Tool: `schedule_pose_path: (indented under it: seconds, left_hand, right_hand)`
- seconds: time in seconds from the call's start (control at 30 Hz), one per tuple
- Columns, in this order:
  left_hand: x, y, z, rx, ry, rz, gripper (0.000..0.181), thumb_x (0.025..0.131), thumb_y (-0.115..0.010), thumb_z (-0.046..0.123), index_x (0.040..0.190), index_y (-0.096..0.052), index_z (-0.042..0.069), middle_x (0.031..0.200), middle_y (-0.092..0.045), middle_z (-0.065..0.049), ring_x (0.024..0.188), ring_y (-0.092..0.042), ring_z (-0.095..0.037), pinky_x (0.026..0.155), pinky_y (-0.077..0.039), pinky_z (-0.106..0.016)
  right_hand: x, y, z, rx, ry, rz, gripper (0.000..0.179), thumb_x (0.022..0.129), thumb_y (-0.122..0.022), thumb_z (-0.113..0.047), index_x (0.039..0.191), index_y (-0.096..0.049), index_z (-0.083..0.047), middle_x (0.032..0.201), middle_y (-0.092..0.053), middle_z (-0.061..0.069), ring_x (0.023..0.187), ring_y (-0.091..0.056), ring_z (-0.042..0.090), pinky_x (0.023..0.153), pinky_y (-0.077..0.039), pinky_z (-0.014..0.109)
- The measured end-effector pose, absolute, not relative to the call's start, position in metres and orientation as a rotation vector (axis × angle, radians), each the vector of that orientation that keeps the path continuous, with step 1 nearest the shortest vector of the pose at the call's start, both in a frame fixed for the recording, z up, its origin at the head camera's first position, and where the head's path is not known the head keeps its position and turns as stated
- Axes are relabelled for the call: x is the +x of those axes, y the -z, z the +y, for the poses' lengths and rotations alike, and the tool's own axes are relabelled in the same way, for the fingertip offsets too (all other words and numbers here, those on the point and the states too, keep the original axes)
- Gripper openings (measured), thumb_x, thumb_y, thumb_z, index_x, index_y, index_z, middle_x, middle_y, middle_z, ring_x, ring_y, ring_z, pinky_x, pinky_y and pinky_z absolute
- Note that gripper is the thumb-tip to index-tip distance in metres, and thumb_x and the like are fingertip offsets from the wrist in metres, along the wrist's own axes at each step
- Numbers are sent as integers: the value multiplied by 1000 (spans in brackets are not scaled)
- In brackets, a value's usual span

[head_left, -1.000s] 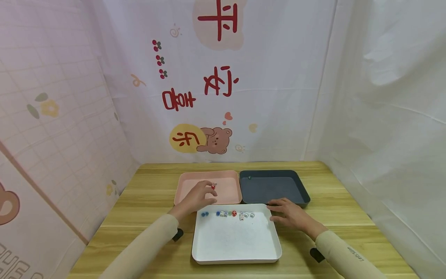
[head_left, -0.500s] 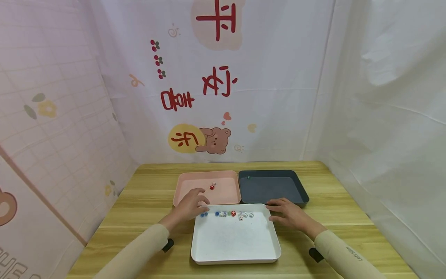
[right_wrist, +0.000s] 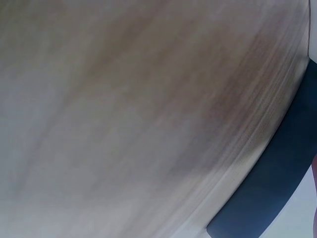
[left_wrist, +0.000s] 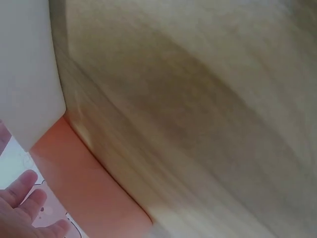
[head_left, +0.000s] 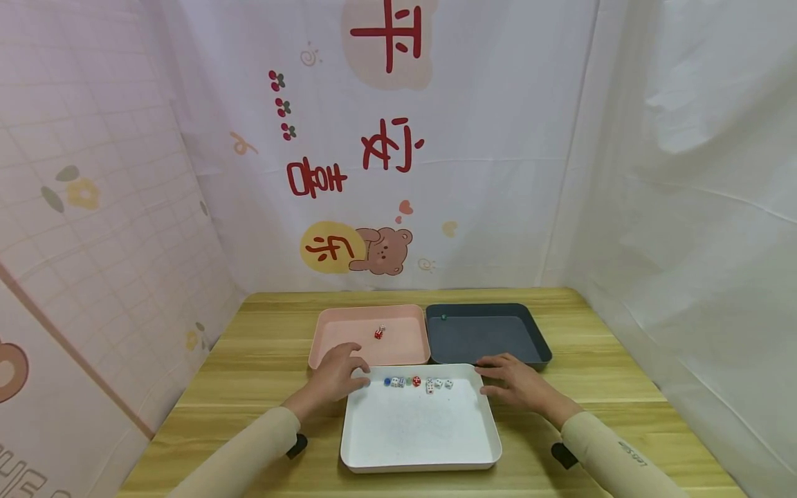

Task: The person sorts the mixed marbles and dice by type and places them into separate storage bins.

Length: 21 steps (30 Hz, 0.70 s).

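Observation:
My left hand (head_left: pixel 335 375) hovers over the far left corner of the white tray (head_left: pixel 420 436), thumb and fingers spread apart. Its fingertips reach over two small blue pieces there and mostly hide them. In the left wrist view the fingers (left_wrist: pixel 34 201) show spread beside the pink wall. Along the tray's far side lies a row of small pieces: a blue one (head_left: pixel 387 382), several white dice (head_left: pixel 438 383), a pale green one (head_left: pixel 409 381) and a red die (head_left: pixel 416 381). My right hand (head_left: pixel 513 379) rests with relaxed fingers at the tray's far right corner.
Behind the white tray stand a pink tray (head_left: pixel 342 325) holding a red die (head_left: pixel 378 334) and a white die (head_left: pixel 382 327), and a dark blue-grey tray (head_left: pixel 498 339) with one small green piece (head_left: pixel 444 317). All stand on a wooden table (head_left: pixel 261 332) before a printed cloth.
My left hand has drawn back from over the pink tray, leftward and nearer, to the white tray's far left corner. The right hand has stayed put.

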<state>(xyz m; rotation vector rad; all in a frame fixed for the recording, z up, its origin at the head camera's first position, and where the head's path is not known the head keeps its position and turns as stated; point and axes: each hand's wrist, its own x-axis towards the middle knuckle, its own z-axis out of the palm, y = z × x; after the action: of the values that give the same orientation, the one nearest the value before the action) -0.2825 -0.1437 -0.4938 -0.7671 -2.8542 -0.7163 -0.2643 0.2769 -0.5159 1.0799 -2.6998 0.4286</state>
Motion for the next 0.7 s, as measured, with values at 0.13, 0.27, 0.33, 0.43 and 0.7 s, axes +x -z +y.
schedule_pose_path:
  seconds: [0.13, 0.27, 0.33, 0.43, 0.7]
  left_hand:
    - [-282, 496, -144, -790, 699, -2837, 12, 83, -81, 20, 90, -76, 12, 133, -55, -22, 126, -46, -41, 108, -31, -57]
    - [-282, 499, -143, -767, 707, -2866, 11, 83, -80, 21, 90, -77, 12, 134, -54, -21, 127, -45, -41, 109, -29, -57]
    - [-282, 500, -142, -748, 698, -2886, 11, 83, -80, 21, 90, -77, 13, 134, -54, -20, 128, -45, -40, 110, -29, -56]
    - [-283, 502, -140, -725, 670, -2909, 11, 82, -80, 22, 90, -78, 14, 134, -55, -18, 128, -45, -38, 110, -29, -55]
    - [-285, 505, -138, -725, 613, -2926, 12, 83, -80, 21, 91, -78, 12, 133, -56, -18, 129, -44, -37, 111, -27, -56]
  right_hand:
    - [-264, 516, 277, 1075, -433, -2707, 49, 96, -63, -40, 128, -67, -3, 132, -61, 11, 118, -54, 33, 93, -48, 51]
    - [-264, 515, 277, 1075, -437, -2710, 49, 96, -64, -39, 128, -66, -3, 132, -61, 11, 119, -54, 34, 94, -48, 52]
    - [-264, 515, 277, 1075, -440, -2710, 49, 96, -64, -39, 128, -66, -3, 132, -61, 11, 119, -54, 34, 94, -48, 52]
    - [-264, 515, 277, 1074, -447, -2711, 48, 95, -64, -38, 128, -66, -3, 132, -60, 11, 119, -54, 34, 94, -48, 52]
    - [-264, 515, 276, 1070, -457, -2711, 48, 95, -65, -37, 128, -66, -3, 132, -60, 12, 119, -53, 34, 94, -48, 52]
